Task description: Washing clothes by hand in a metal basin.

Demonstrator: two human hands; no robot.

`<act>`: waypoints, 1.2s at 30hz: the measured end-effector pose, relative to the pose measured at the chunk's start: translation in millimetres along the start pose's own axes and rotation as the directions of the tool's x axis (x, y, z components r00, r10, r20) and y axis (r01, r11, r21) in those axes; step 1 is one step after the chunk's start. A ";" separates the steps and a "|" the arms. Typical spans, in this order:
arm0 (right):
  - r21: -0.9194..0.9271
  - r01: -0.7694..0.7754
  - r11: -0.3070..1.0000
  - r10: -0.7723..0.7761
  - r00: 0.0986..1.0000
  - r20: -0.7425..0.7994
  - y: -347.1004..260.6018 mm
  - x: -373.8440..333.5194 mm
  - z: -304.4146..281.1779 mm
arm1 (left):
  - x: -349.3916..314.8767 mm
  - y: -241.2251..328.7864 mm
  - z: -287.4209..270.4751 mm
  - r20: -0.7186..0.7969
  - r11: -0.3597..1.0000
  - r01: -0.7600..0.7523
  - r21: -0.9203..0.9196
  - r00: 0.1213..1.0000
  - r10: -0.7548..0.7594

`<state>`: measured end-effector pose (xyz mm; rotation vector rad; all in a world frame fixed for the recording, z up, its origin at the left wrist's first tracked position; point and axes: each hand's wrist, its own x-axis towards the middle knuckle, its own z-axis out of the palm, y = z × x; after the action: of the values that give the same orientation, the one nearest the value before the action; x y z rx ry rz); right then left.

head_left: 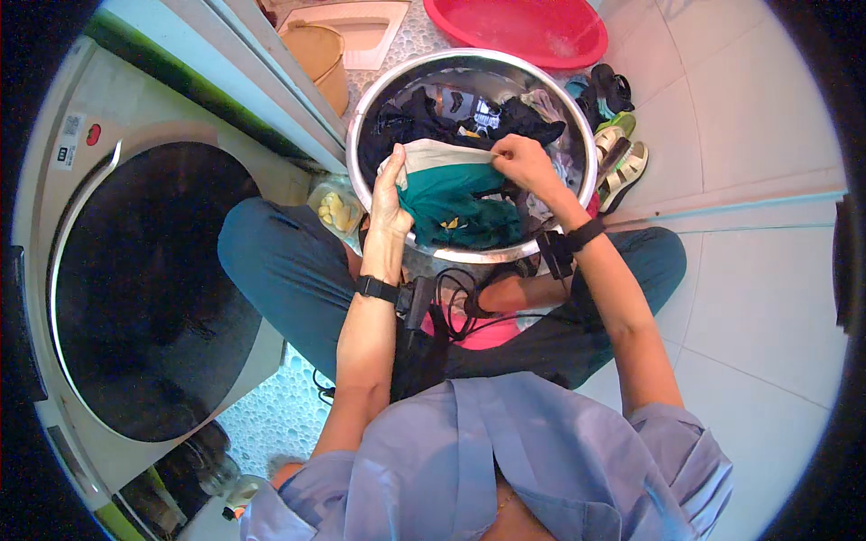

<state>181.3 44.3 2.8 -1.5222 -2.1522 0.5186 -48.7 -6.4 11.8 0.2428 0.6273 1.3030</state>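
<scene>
Together, left grip (pixel 391 202) and right grip (pixel 529 166) clasp a green garment (pixel 451 191) over the metal basin (pixel 476 257), upper centre.

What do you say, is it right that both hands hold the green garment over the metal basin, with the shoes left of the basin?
Not quite: the head view shows the shoes right of the metal basin. The left hand and right hand do hold the green garment over it.
</scene>
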 end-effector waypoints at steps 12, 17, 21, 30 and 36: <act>0.787 -0.180 0.590 -0.015 0.972 0.233 -5.9 -18.7 -76.5 | 9.8 -3.3 -11.1 -0.111 0.979 -0.061 0.195 0.990 0.083; 0.384 0.279 0.880 -0.368 0.912 0.181 -22.1 -21.5 -85.4 | 8.0 -1.5 -10.9 -0.121 0.946 -0.131 0.295 0.977 0.173; 0.002 0.240 0.971 -0.230 0.929 0.291 -5.0 -25.9 -86.0 | 7.8 -1.9 -9.8 -0.110 0.936 -0.194 0.293 0.966 0.235; 0.673 -0.406 0.618 -0.045 0.836 0.547 1.4 -18.3 -80.5 | 9.7 -0.9 -15.8 -0.038 0.974 -0.146 0.171 0.987 0.155; 0.535 0.219 0.816 -0.131 0.971 -0.198 -63.2 -5.0 15.0 | 28.3 -55.8 -20.9 -0.068 0.984 0.059 -0.168 0.995 -0.071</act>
<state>125.3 18.7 23.8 -0.9925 -1.7817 0.8435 -10.9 1.8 -41.7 0.0373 0.5809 1.2978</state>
